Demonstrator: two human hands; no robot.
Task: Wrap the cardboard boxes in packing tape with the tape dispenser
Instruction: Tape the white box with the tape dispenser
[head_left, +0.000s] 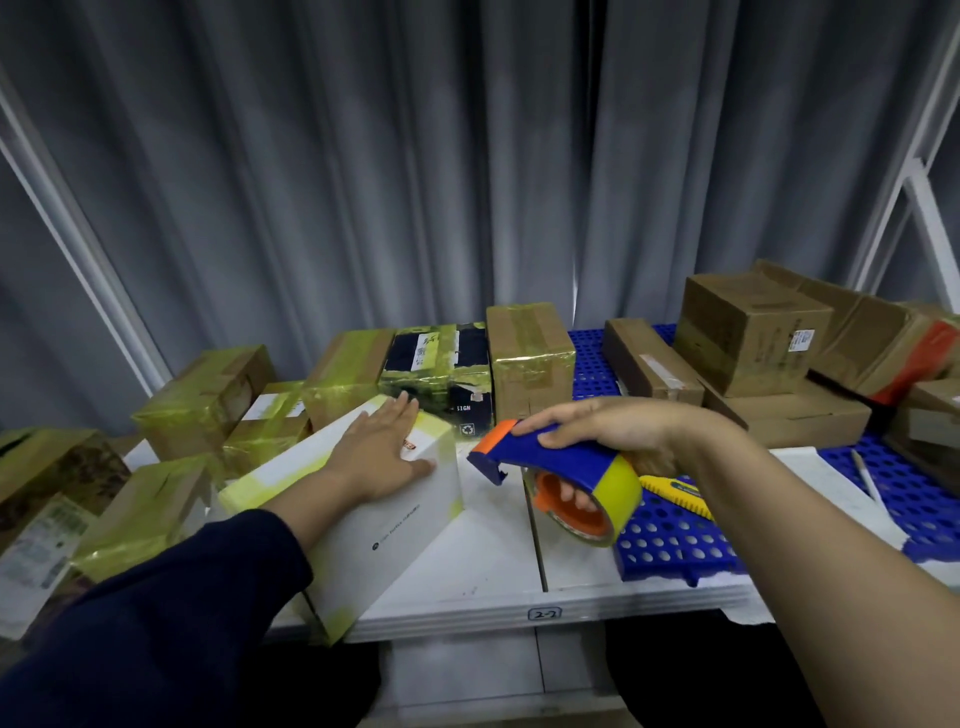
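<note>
Where curtains (415, 156) hang, boxes (530, 353) (taped) crowd a table (483, 561).

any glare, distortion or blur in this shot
Head view: wide-angle bend tilts the white metal frame posts at the edges; grey curtain dim; glare on the yellow-taped cardboard box; left hand on the white rectangular box and right hand gripping the blue and orange tape dispenser are sharp; the box's small print is unreadable.

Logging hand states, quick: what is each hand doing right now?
Left hand: open, flat on the white box.
Right hand: grips the tape dispenser.
</note>
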